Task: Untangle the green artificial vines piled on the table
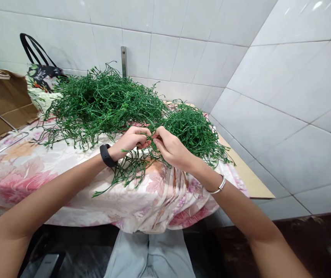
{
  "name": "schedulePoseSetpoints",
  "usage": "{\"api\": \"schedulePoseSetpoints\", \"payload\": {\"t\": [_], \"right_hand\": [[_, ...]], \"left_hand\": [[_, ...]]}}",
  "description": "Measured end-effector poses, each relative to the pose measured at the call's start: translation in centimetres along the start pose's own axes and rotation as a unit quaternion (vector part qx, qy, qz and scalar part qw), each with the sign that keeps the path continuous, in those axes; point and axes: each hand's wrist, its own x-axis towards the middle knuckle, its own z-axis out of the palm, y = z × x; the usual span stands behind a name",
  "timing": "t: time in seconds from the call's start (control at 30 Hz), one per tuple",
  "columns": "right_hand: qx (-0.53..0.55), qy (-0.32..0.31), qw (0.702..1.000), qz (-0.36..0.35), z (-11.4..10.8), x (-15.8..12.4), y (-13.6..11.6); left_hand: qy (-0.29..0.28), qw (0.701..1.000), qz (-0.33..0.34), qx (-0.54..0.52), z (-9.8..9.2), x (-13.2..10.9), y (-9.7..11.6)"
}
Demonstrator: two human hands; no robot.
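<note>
My left hand [132, 139] and my right hand [171, 150] meet at the middle of the table, both with fingers pinched on thin green sprigs [130, 170] that hang down over the table's front edge. A black band is on my left wrist, a silver bangle on my right. Behind my hands lies a large pile of the same green stringy foliage [98, 104], and a smaller heap [194, 131] sits just right of my right hand. All of it rests on a floral cloth [23, 173] covering the table.
A cardboard box [3, 104] with a metal handle stands at the left. A black-handled patterned bag [42, 73] leans on the tiled back wall. Tiled wall closes in on the right, beside the table's bare brown edge [252, 177]. My grey trousers show below.
</note>
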Motion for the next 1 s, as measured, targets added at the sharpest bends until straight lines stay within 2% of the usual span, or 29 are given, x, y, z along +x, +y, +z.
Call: {"api": "schedulePoseSetpoints", "payload": {"t": [0.13, 0.2, 0.27, 0.33, 0.4, 0.47, 0.53, 0.6, 0.7, 0.83, 0.93, 1.0], "right_hand": [[-0.034, -0.014, 0.999, -0.034, -0.8, 0.2, 0.0], [-0.018, -0.02, 0.999, -0.044, -1.2, 0.2, -0.1], [0.047, -0.026, 0.998, -0.033, -1.5, 0.0, -0.5], [0.173, -0.041, 0.984, -0.001, -1.7, -0.2, -1.2], [0.325, -0.054, 0.943, 0.036, -1.8, -0.3, -2.2], [0.453, -0.049, 0.888, 0.065, -2.0, -0.2, -3.1], [0.53, -0.036, 0.842, 0.091, -2.3, 0.0, -3.8], [0.571, -0.029, 0.811, 0.121, -2.7, 0.2, -4.3], [0.61, -0.02, 0.778, 0.148, -3.0, 0.3, -4.9], [0.649, 0.01, 0.746, 0.15, -2.6, -0.5, -5.8], [0.643, 0.059, 0.749, 0.15, -2.2, -1.7, -6.3], [0.611, 0.156, 0.763, 0.141, -2.2, -2.7, -6.4]], "left_hand": [[-0.015, 0.998, 0.018, 0.053, 0.0, -0.2, 0.7], [-0.04, 0.996, 0.019, 0.073, 0.0, -0.4, 0.9], [-0.085, 0.993, 0.022, 0.08, 0.1, -0.8, 1.1], [-0.122, 0.99, 0.035, 0.064, 0.3, -1.4, 1.4], [-0.131, 0.99, 0.047, 0.018, 0.8, -2.1, 2.1], [-0.127, 0.99, 0.047, -0.048, 1.4, -2.6, 3.1], [-0.13, 0.985, 0.038, -0.106, 1.9, -2.9, 4.1], [-0.133, 0.98, 0.026, -0.148, 2.4, -3.0, 5.0], [-0.124, 0.972, 0.013, -0.197, 3.0, -2.9, 5.6], [-0.117, 0.962, 0.0, -0.246, 3.6, -3.6, 5.0], [-0.08, 0.955, -0.001, -0.285, 3.6, -4.7, 4.3], [-0.004, 0.942, 0.067, -0.33, 3.3, -5.6, 4.3]]}}
